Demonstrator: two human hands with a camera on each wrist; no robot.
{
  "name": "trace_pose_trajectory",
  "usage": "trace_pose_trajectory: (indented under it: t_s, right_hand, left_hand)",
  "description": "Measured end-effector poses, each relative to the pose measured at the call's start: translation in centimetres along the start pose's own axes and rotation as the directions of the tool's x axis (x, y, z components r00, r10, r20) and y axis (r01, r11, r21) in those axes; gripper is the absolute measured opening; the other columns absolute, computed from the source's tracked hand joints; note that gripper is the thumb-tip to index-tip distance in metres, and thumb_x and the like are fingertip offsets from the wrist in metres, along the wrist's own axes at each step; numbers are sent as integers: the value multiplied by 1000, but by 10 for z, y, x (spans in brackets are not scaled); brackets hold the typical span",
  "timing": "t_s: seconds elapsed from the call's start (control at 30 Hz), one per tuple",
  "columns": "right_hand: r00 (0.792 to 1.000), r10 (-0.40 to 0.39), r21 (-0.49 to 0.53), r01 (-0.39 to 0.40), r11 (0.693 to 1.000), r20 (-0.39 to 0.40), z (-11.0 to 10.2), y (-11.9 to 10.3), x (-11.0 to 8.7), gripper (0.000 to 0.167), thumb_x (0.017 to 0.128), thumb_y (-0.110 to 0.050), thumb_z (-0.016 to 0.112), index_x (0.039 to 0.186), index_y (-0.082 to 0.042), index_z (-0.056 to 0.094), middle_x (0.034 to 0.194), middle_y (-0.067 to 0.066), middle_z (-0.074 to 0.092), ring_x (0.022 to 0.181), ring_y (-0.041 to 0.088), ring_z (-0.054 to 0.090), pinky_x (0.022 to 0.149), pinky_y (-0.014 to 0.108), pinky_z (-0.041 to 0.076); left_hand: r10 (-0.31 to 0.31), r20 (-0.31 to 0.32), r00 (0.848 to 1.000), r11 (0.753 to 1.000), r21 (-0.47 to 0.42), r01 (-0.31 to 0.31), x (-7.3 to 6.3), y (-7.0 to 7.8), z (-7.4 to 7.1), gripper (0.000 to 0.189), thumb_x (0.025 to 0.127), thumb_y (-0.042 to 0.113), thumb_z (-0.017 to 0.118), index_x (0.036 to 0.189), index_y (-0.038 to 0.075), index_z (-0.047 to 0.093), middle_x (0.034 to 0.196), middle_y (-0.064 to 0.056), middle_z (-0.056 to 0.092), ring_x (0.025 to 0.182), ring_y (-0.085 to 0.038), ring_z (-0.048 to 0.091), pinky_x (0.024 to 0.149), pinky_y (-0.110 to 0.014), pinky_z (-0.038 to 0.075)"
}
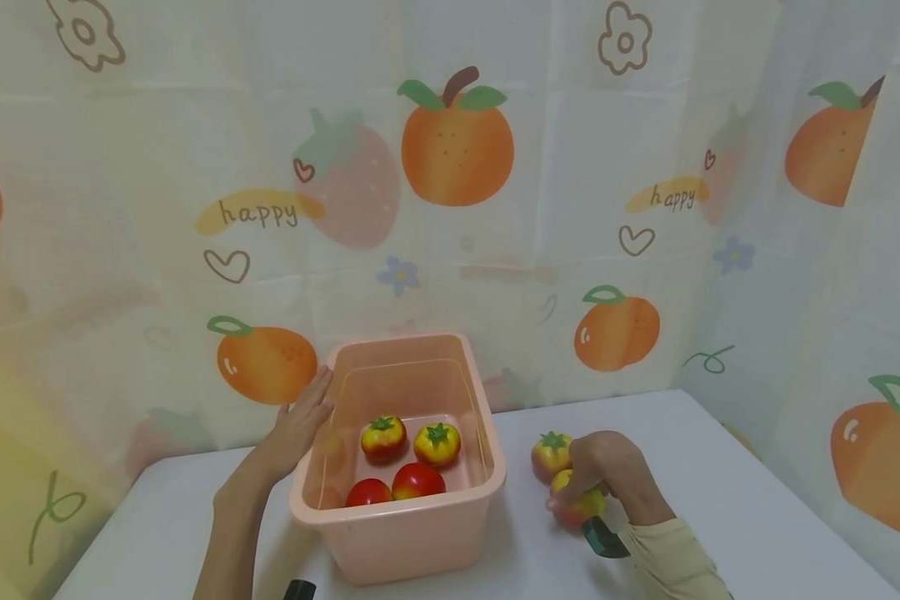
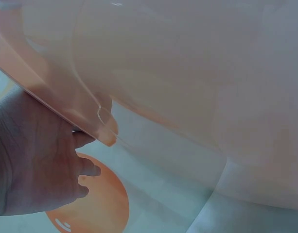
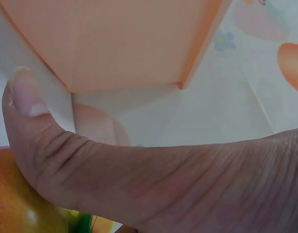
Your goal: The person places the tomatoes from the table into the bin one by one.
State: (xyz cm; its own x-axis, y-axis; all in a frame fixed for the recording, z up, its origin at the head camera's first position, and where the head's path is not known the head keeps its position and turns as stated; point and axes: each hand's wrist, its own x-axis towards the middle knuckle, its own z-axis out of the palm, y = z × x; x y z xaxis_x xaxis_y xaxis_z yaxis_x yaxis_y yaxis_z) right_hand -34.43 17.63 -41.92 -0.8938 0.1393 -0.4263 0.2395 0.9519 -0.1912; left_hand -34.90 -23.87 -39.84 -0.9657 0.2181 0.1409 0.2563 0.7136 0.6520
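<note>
A pink plastic bin (image 1: 405, 546) stands on the white table, with several red-and-yellow tomatoes in it, two of them showing green leafy tops. My left hand (image 1: 297, 429) lies along the bin's left rim, its fingers straight; the left wrist view shows this hand (image 2: 39, 155) against the outside of the rim. Right of the bin, my right hand (image 1: 607, 467) grips the nearer of two tomatoes (image 1: 579, 510) on the table. The other tomato (image 1: 549, 458) sits just behind it. In the right wrist view, the thumb lies over the tomato (image 3: 15, 199); the other fingers are mostly hidden.
A curtain (image 1: 450, 283) printed with fruit hangs behind the table (image 1: 690, 467) and along its right side. The bin's far end stands close to this curtain. A dark wrist device (image 1: 606, 537) sits below my right hand.
</note>
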Motion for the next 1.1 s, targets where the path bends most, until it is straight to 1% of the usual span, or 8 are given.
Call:
trace_pose_trajectory:
  t_s: [0.1, 0.23, 0.43, 0.57, 0.7, 0.83, 0.97, 1.1]
  right_hand:
    - [1000, -7, -6, 7, 1000, 11, 1, 2, 3, 67, 62, -59, 96, 98, -12, 63, 83, 5, 55, 64, 14, 41, 56, 23, 32]
    - [999, -20, -4, 20, 1000, 26, 0, 3, 3, 59, 64, -49, 97, 96, -13, 63, 81, 4, 55, 57, 12, 37, 54, 22, 31]
    - [1000, -4, 55, 3, 998, 19, -5, 4, -7, 51, 64, -28, 98, 98, -10, 65, 89, 8, 58, 72, 17, 48, 61, 22, 40]
    - [999, -24, 17, 23, 1000, 24, -13, 6, -18, 55, 63, -29, 99, 103, -14, 64, 92, 8, 61, 71, 19, 54, 58, 22, 47]
    - [994, -109, -68, 111, 992, 32, -23, 8, -29, 81, 66, -32, 97, 136, -14, 60, 97, 8, 60, 67, 20, 59, 59, 25, 51]
    - [976, -210, -127, 216, 968, 60, -29, 8, -33, 108, 71, -39, 93, 160, -13, 39, 107, 4, 61, 85, 21, 59, 79, 38, 55]
    - [953, -296, -161, 302, 940, 60, -32, 5, -36, 102, 71, -42, 90, 155, -10, 42, 106, 0, 66, 102, 20, 55, 97, 53, 53]
    - [909, -417, -155, 415, 897, 17, -34, 3, -42, 74, 68, -39, 88, 128, -15, 53, 93, 0, 64, 88, 18, 57, 81, 44, 53]
  left_hand:
    - [-4, 2, 1000, 1000, -4, 4, 0, 0, 0, 78, 109, 57, 29, 169, 13, 9, 178, -15, -1, 163, -50, -5, 122, -77, -17]
    - [0, 1, 1000, 1000, -7, 0, -1, -1, 0, 77, 109, 57, 30, 169, 13, 9, 178, -15, -1, 163, -50, -5, 122, -77, -17]
    - [1, -1, 1000, 1000, -5, -1, -1, -2, 0, 77, 109, 57, 30, 169, 13, 9, 178, -15, 0, 163, -50, -4, 122, -77, -16]
    - [7, -3, 1000, 1000, -1, -7, -1, -2, 0, 77, 109, 56, 29, 169, 12, 10, 178, -16, 0, 162, -50, -4, 122, -77, -16]
    - [4, -2, 1000, 1000, 0, -4, 0, -2, 0, 77, 109, 56, 29, 169, 11, 10, 178, -17, 0, 162, -51, -4, 122, -77, -16]
    - [4, 3, 1000, 1000, -6, -4, -1, -3, 0, 77, 109, 55, 29, 169, 12, 9, 178, -17, -1, 162, -51, -5, 122, -77, -16]
    - [9, 1, 1000, 1000, -9, -9, -1, -4, 0, 75, 109, 53, 30, 169, 12, 9, 178, -17, -1, 162, -51, -4, 122, -78, -16]
    - [21, -3, 1000, 1000, -13, -21, 0, -4, 0, 74, 110, 50, 30, 169, 10, 10, 178, -18, 0, 162, -51, -4, 122, -78, -16]
